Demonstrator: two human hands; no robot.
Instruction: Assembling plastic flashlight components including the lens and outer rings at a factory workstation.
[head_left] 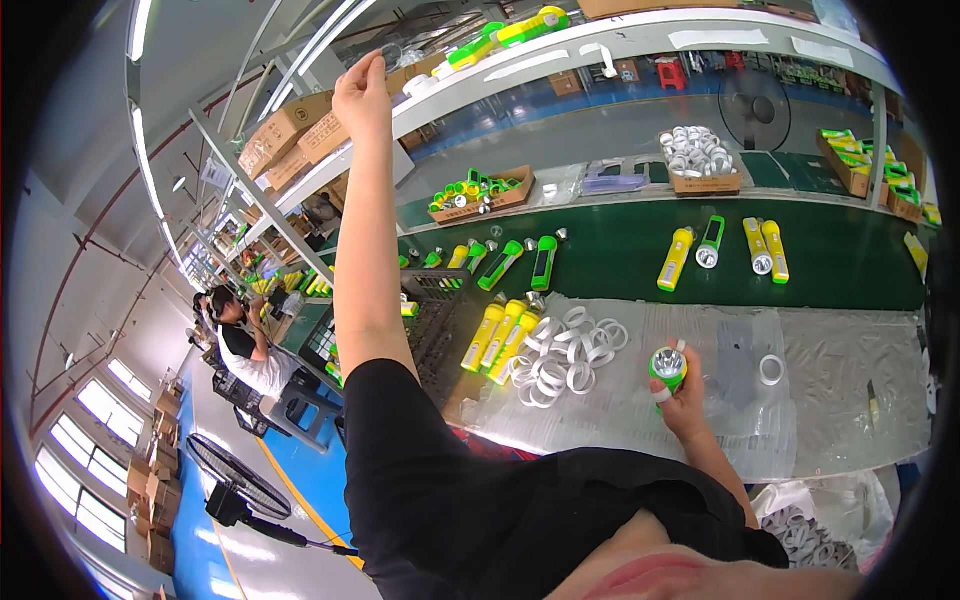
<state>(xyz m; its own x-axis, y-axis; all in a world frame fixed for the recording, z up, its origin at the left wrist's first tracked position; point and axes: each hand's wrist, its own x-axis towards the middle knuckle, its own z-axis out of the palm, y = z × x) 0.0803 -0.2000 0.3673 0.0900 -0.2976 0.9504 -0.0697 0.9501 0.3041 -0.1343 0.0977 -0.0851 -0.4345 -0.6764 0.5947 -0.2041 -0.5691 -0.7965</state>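
Observation:
My left hand is raised high at the shelf on the upper left, its fingers pinched at the rim of what looks like a clear round disc. Over the work table, my right hand is wrapped around a green flashlight whose silver reflector faces up. White bands sit on fingers of that hand. To its left lies a loose heap of white rings, beside several yellow flashlights. A single white ring rests to its right.
Yellow and green flashlights lie on the green conveyor belt. Beyond it stand a carton of white rings and a carton of green parts. A dark crate borders the table's left. A knife lies at right. Another person sits farther left.

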